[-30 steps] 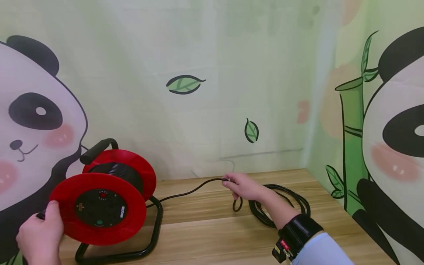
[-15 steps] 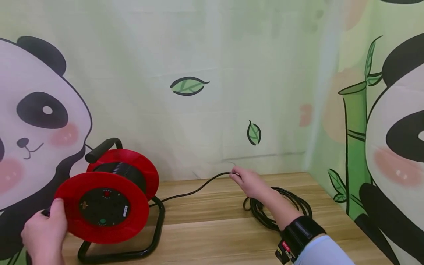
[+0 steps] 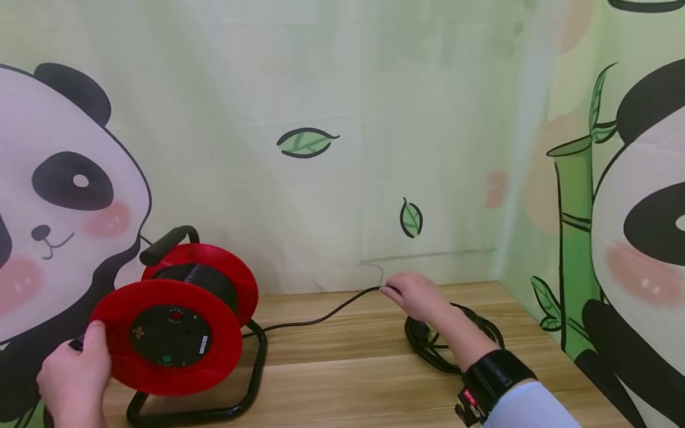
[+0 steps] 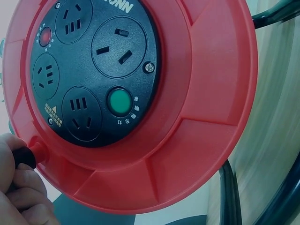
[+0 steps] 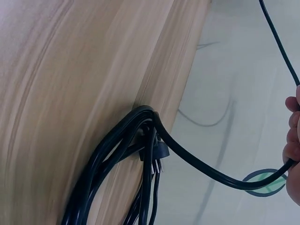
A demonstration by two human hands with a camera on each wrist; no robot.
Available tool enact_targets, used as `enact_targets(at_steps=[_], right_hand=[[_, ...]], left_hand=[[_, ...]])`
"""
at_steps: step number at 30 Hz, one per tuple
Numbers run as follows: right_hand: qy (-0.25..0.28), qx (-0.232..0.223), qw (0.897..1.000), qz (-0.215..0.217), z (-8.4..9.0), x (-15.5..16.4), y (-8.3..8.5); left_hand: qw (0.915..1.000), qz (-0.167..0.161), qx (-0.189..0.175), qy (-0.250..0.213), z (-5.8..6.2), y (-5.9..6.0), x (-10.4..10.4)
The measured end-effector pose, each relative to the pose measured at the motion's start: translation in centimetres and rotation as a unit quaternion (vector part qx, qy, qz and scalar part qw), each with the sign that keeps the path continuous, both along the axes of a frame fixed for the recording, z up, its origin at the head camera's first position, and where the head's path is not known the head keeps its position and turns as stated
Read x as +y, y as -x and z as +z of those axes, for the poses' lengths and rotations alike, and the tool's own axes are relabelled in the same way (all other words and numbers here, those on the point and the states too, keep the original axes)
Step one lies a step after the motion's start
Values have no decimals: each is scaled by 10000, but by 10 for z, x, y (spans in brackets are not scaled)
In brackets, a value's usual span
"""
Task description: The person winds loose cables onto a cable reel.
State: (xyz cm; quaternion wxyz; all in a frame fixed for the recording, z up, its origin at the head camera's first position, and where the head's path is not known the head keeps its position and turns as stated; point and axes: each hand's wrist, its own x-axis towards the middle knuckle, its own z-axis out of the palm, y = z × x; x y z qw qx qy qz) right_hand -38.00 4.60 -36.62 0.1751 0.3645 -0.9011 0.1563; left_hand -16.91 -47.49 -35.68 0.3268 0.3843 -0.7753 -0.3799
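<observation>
The backdrop (image 3: 235,77) shows pandas (image 3: 69,232), leaves (image 3: 305,143) — and bamboo (image 3: 575,249).

The reel (image 3: 231,351) and its frame (image 3: 198,415) obstruct the left part of the tabletop (image 3: 332,389); the left hand (image 3: 74,375), gripping the knob (image 4: 24,158), blocks the reel's left side. The cable (image 3: 316,322), rising to the right hand (image 3: 416,294), bars low passage toward the back edge. Free room: between frame and coil (image 3: 423,352), nearside of the cable. A bare strip separates coil from right edge.
</observation>
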Motion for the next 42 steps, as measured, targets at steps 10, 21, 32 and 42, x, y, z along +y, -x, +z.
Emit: enact_targets(at_steps=[10, 21, 32, 42], right_hand=[[-5, -49, 10000, -39, -4, -4, -2], [-92, 226, 9995, 204, -12, -13, -5], [-234, 233, 9989, 323, -12, -33, -13], [-90, 76, 9989, 463, -11, -48, -19]], left_hand=[[10000, -17, 55, 59, 1, -2, 0], [9997, -58, 231, -107, 7, 0, 8], [9964, -360, 747, -185, 17, -2, 21], [9949, -371, 626, 699, 28, -5, 43]])
